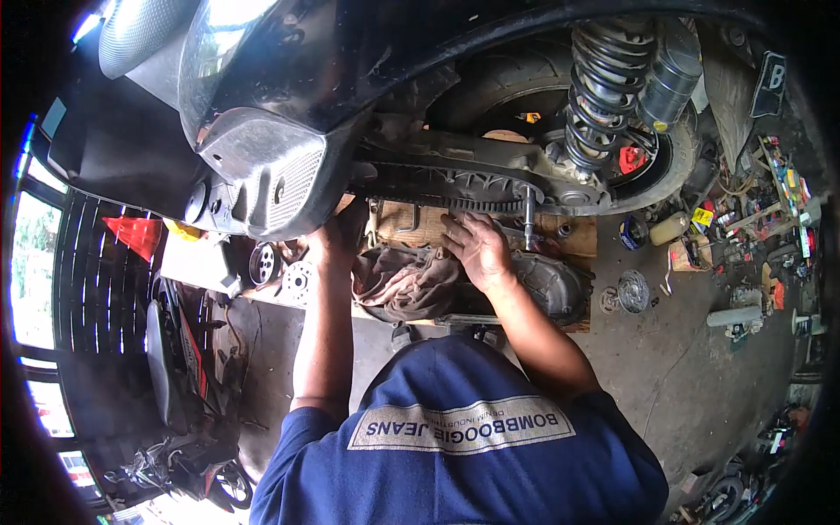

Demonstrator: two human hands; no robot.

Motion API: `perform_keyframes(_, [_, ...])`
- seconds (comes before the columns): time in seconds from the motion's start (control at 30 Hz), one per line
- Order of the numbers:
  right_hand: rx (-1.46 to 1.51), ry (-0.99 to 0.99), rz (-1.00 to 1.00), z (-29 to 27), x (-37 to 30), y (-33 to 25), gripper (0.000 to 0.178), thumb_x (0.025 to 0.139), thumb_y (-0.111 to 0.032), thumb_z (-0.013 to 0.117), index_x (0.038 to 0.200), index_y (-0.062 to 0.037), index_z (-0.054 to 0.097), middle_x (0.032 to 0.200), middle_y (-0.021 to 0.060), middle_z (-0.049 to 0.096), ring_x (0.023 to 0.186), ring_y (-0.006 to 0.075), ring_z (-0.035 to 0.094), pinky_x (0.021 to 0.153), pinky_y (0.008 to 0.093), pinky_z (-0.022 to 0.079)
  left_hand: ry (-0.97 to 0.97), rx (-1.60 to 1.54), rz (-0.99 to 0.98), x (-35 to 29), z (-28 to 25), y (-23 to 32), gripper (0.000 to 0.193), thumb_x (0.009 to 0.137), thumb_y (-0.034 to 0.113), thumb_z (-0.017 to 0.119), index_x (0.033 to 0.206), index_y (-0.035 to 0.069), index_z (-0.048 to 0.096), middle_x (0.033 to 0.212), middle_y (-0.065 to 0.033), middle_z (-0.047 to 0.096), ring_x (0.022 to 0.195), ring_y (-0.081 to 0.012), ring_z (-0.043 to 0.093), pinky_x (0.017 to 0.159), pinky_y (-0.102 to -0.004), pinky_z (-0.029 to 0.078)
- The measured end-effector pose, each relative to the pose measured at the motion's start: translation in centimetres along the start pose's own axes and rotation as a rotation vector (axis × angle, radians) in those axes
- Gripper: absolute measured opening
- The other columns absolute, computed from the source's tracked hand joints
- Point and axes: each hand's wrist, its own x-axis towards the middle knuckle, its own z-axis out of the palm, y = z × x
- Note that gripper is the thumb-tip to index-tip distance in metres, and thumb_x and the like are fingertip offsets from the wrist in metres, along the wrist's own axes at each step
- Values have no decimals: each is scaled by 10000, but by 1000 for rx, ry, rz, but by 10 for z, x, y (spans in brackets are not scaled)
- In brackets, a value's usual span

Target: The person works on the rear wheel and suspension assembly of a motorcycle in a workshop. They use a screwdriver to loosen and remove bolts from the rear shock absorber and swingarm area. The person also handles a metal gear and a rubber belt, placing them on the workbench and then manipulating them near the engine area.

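A black scooter stands before me with its toothed drive belt (486, 206) bared along the lower side of the engine case. My left hand (331, 238) reaches in at the belt's left end, beside the grey ribbed plastic panel (271, 171); its fingers are hidden there. Just below the belt, my right hand (479, 249) is open, fingers spread, holding nothing; whether the fingertips touch the belt I cannot tell. Between my arms lies a crumpled brownish rag (407, 284). Right of my right hand, a metal socket tool (529, 214) stands upright against the case.
A dark engine cover (551, 287) lies on a wooden board (573, 234), with a bent hex key (407, 219) by the rag. Round metal parts (297, 282) sit left of my left forearm. Above are the shock spring (604, 96) and rear tyre (669, 166). Tools and parts (744, 315) litter the right floor.
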Motion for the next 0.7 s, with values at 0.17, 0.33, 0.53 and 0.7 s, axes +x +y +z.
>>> perform_keyframes(0.17, [-27,29,-10,-2,9,5,359,989,-211,570,1287,-34,475,1338,198,547,1290,337,508,1087,494,387,-69,185,89,4,-6,-8,402,924,169,602,1298,35,541,1248,-135,561,1093,-301,602,887,-447,561])
perform_keyframes(0.33, [-71,92,-15,7,15,15,370,1004,-228,557,1288,-18,448,1335,245,539,1273,355,523,1083,489,404,78,-68,-42,11,-16,-24,356,963,253,543,1238,27,556,1122,-127,601,1047,-306,622,809,-449,574])
perform_keyframes(0.53, [-76,106,-19,8,20,20,346,1007,-230,554,1260,-18,450,1320,241,552,1253,359,543,1074,489,414,-23,-161,0,14,-24,-31,295,968,258,526,1167,45,572,1083,-118,606,1036,-316,623,792,-421,568])
perform_keyframes(0.7, [-66,107,-17,9,20,20,341,1007,-231,555,1246,-12,448,1316,241,555,1254,358,543,1064,487,424,-29,-276,20,12,-24,-35,367,968,282,535,1272,76,548,1218,-126,577,1066,-309,611,785,-370,550])
